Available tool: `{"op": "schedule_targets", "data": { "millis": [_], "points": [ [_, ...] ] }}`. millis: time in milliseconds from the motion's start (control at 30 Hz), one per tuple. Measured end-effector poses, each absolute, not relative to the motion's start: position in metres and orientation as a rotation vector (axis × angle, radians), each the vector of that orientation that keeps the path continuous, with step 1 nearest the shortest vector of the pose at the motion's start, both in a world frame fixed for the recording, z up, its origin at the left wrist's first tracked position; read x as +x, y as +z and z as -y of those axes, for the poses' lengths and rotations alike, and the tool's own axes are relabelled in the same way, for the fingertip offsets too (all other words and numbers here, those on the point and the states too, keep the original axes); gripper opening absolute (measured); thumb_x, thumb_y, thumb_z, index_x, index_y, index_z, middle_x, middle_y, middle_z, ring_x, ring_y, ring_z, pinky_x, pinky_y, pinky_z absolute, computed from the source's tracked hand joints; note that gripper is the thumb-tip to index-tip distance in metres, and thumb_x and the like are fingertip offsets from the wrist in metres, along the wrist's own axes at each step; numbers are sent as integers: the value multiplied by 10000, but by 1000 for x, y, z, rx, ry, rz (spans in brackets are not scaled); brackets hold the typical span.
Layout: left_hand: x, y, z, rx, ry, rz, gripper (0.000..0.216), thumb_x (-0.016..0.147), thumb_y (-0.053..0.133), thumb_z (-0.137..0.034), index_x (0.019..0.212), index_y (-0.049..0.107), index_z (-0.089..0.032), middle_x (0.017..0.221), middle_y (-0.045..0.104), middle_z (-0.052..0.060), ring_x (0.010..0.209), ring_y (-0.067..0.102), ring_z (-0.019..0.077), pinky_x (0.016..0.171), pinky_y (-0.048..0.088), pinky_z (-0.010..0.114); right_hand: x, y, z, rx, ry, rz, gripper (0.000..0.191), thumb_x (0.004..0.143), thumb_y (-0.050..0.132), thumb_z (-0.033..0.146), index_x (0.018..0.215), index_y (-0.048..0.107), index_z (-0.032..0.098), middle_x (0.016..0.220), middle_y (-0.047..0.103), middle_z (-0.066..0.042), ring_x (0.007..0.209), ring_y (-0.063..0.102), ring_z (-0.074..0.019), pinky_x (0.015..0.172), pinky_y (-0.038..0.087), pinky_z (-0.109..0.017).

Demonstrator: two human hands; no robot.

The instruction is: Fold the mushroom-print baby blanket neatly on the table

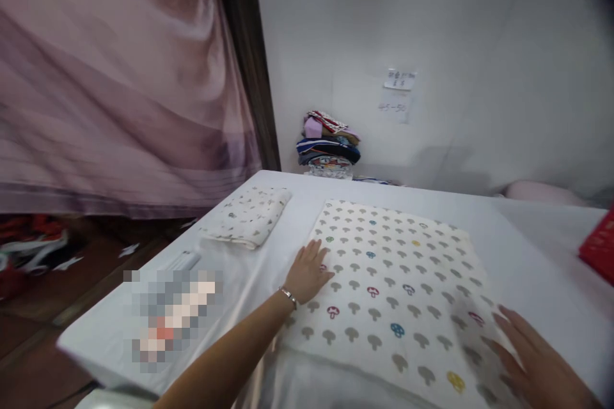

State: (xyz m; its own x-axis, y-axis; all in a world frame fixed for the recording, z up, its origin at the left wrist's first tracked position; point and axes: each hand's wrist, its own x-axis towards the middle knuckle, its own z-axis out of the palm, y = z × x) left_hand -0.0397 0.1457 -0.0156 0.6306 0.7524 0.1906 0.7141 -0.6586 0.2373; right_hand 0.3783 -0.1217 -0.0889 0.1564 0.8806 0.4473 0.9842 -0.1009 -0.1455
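Observation:
A cream cloth printed with grey and coloured mushrooms (391,278) lies spread out on the white table (527,249). On its left edge rests my left hand (309,271), palm down with the fingers stretched out; a bracelet circles that wrist. My right hand (530,351) is at the cloth's right edge, fingers extended and slightly apart, partly cut off by the frame. Neither hand grips the fabric. To the left, a folded white cloth with a small print (247,216) lies near the table's far left corner.
A pixelated patch (177,319) hides something on the table's left side. Beyond the table, a pile of folded textiles (329,146) stands against the wall, below paper notes (397,94). A pink curtain (119,77) hangs at left. A red object (599,246) sits at the right edge.

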Motion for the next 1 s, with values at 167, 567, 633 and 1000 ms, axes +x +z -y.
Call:
{"op": "schedule_targets", "data": {
  "millis": [167, 567, 633, 1000],
  "points": [
    [-37, -49, -170, 2707, 277, -1388, 640, 844, 384, -510, 1337, 384, -102, 1423, 303, 142, 1329, 243, 277, 1054, 268, 475, 364, -90, 106, -2274, -189, 1863, 584, 839, 404, 533, 1345, 404, 241, 1412, 358, -68, 1267, 370, -270, 1019, 359, -466],
    [-24, -31, -215, 2903, 82, -1285, 382, 862, 352, -315, 1169, 571, -255, 1381, 403, 71, 1297, 306, 284, 984, 319, 511, 363, -39, 50, -2336, 116, 1763, 629, 887, 297, 539, 1431, 195, 241, 1483, 154, -53, 1356, 150, -233, 1100, 163, -454],
    [-1, -22, -231, 2937, 239, -1336, 472, 865, 343, -413, 1240, 509, -180, 1396, 371, 115, 1306, 284, 290, 1013, 285, 500, 375, -31, 8, -2322, 105, 1763, 650, 880, 278, 568, 1429, 209, 228, 1486, 147, -55, 1362, 123, -231, 1103, 140, -448],
    [18, -54, -279, 2724, 33, -1543, 725, 828, 232, -560, 1397, 273, -114, 1473, 204, 98, 1343, 183, 290, 1053, 216, 471, 445, -70, -92, -2364, 149, 1582, 629, 841, 355, 562, 1346, 393, 188, 1456, 267, -88, 1353, 177, -241, 1093, 132, -439]
  ]
}}
